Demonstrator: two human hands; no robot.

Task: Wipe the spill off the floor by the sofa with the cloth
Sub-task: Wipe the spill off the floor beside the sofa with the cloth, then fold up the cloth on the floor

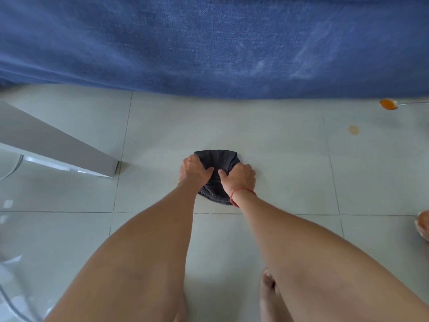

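Note:
A dark grey cloth (217,160) lies bunched on the pale tiled floor (267,145), a short way in front of the blue sofa (209,43). My left hand (195,170) grips its left side and my right hand (239,178), with a red string at the wrist, grips its right side. Both press the cloth flat to the tile. A small orange-brown spill spot (353,130) marks the floor to the right, apart from the cloth.
A spoon (388,104) with orange food in its bowl lies by the sofa's base at the far right. An orange-filled dish (422,225) shows at the right edge. A white table leg (58,145) and a clear chair (14,263) stand at the left. My bare foot (268,296) is below.

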